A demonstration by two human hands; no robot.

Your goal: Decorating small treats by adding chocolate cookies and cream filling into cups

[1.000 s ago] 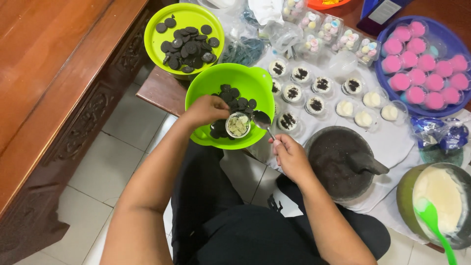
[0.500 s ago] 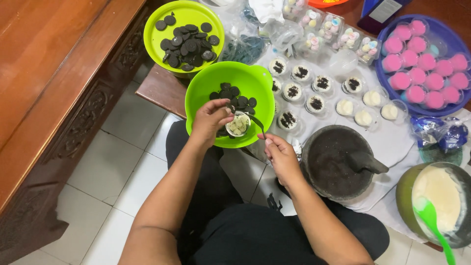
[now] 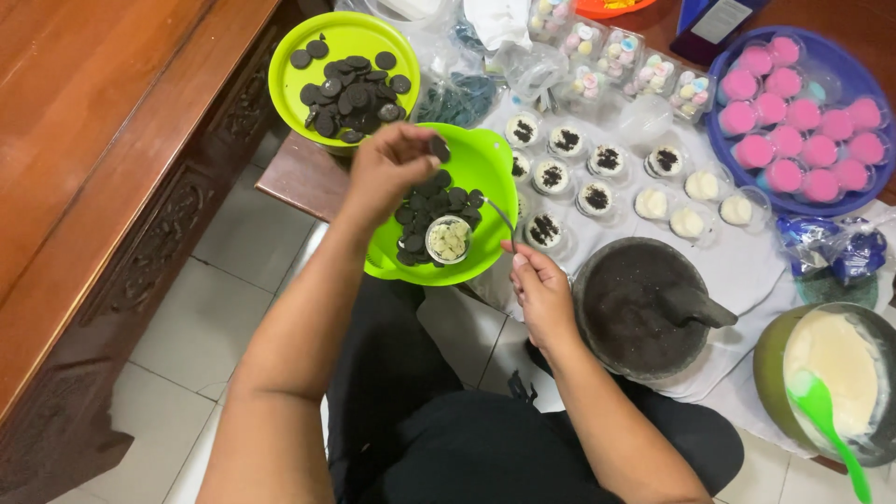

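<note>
My left hand is raised over the near green bowl, pinching a dark round cookie half between its fingertips. That bowl holds several dark cookie halves and a small clear cup of white cream pieces. My right hand rests at the bowl's right rim, gripping a thin metal spoon whose tip points into the bowl. A second green bowl behind is filled with more dark cookie halves.
Small cups of crumb-topped and plain cream stand on a white cloth. A stone mortar with pestle sits by my right hand. A blue basin of pink-lidded cups, a cream pot with green spatula, and a wooden table surround.
My left hand has let go of the cream cup and lifted up-left with a cookie half. My right hand with the spoon has drawn back a little from the cup.
</note>
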